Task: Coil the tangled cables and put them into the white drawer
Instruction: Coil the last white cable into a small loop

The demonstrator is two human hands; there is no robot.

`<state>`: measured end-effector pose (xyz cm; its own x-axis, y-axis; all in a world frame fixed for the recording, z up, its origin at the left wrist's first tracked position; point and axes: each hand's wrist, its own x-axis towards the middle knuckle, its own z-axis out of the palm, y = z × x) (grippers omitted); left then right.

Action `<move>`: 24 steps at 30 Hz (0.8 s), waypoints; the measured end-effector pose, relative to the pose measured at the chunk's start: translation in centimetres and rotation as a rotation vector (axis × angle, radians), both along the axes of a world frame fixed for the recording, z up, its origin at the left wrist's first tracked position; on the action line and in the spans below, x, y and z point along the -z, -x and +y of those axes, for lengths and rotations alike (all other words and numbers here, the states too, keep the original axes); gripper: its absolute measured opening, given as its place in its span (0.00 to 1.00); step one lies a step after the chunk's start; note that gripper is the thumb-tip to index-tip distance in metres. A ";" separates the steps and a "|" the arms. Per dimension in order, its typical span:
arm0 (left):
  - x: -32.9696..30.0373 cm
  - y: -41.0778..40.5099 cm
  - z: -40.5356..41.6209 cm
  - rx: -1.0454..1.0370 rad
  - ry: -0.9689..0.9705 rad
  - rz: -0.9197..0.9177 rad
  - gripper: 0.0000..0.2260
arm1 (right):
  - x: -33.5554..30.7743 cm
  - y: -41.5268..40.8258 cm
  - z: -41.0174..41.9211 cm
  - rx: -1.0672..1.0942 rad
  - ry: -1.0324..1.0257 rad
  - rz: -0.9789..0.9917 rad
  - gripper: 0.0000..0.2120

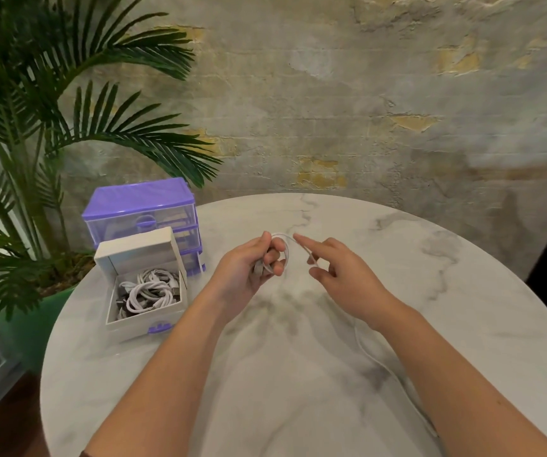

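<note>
Coiling step: left hand (251, 262) grips small loops of white cable (283, 250) above mid-counter (430, 291); right hand (338, 272) pinches the strand, forefinger out, slack trailing near-right. Next: wind in the tail, then carry the coil left to the open white drawer (146, 319), already holding coiled cables.

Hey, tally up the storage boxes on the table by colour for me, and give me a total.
Purple drawer unit: 1
White drawer, pulled out, coiled cables inside: 1
Total: 2
</note>
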<state>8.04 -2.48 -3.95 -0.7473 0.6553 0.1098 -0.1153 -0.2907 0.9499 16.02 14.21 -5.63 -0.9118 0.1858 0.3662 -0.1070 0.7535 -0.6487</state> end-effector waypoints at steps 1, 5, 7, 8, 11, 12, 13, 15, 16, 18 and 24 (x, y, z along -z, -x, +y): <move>0.0 -0.1 0.0 0.011 0.004 0.005 0.14 | 0.1 0.0 -0.1 -0.005 0.015 0.014 0.25; 0.1 -0.2 0.1 0.066 0.011 0.033 0.14 | -0.4 -0.2 -1.1 0.017 0.244 0.044 0.09; 0.0 -0.3 0.1 0.097 -0.012 0.025 0.15 | -0.7 -0.3 -1.5 0.009 0.396 0.028 0.07; 0.0 -0.4 0.1 0.113 -0.025 0.015 0.16 | -0.8 -0.3 -1.6 0.002 0.451 0.029 0.08; 0.0 -0.5 0.2 0.144 -0.059 -0.010 0.16 | -1.0 -0.4 -1.7 -0.011 0.524 0.013 0.09; 0.1 -0.4 0.2 0.140 -0.059 -0.013 0.17 | -1.1 -0.4 -1.8 -0.017 0.523 0.000 0.08; 0.2 -0.4 0.3 0.133 -0.056 -0.015 0.17 | -1.1 -0.5 -1.8 -0.025 0.518 -0.012 0.08; 0.4 -0.3 0.2 0.119 -0.048 -0.024 0.17 | -1.1 -0.5 -1.9 -0.039 0.533 -0.022 0.08; 0.5 -0.2 0.3 0.115 -0.045 -0.027 0.16 | -1.1 -0.5 -1.9 -0.041 0.553 -0.019 0.08; 0.5 -0.2 0.3 0.112 -0.038 -0.023 0.16 | -1.1 -0.4 -1.7 -0.032 0.619 -0.011 0.08; 0.2 -0.6 0.8 0.073 -0.101 -0.156 0.14 | -1.1 -0.4 -1.8 -0.058 0.679 -0.035 0.07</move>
<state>8.66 -1.68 -4.19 -0.7110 0.7002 0.0648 -0.2830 -0.3693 0.8852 16.37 12.38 -4.54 -0.9363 0.3149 0.1557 -0.1052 0.1716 -0.9795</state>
